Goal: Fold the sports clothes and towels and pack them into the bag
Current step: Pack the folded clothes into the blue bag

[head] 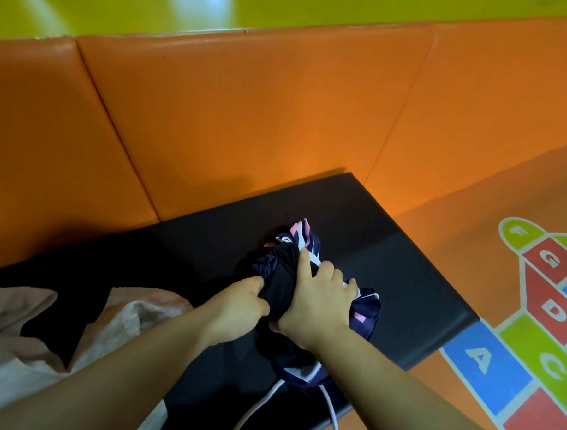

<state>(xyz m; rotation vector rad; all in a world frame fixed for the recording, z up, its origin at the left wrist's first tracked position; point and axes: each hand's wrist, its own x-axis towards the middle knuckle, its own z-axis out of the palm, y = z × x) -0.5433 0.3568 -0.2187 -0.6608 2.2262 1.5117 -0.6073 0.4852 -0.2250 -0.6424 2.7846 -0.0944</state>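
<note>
— Orange padded wall point(248, 114) behind, black mat point(404, 270) in front. Whereabouts of the bag point(366, 304)?
— On the mat, right of centre, directly under both hands. Navy, with drawstrings and pink and white patches.
— And the hands?
— Left hand point(238, 307) pinching a black garment point(282, 280) at the bag's mouth. Right hand point(317, 302) curled over the same garment from above, touching the left.
— Anything hidden?
— Bag's opening, covered by the hands. White cords point(331, 411) cut off at the bottom edge. Pale towel point(132, 315) to the left, partly out of frame.
— Readable writing?
— Only on the floor hopscotch point(549, 311): A, C, D, G, F.
</note>
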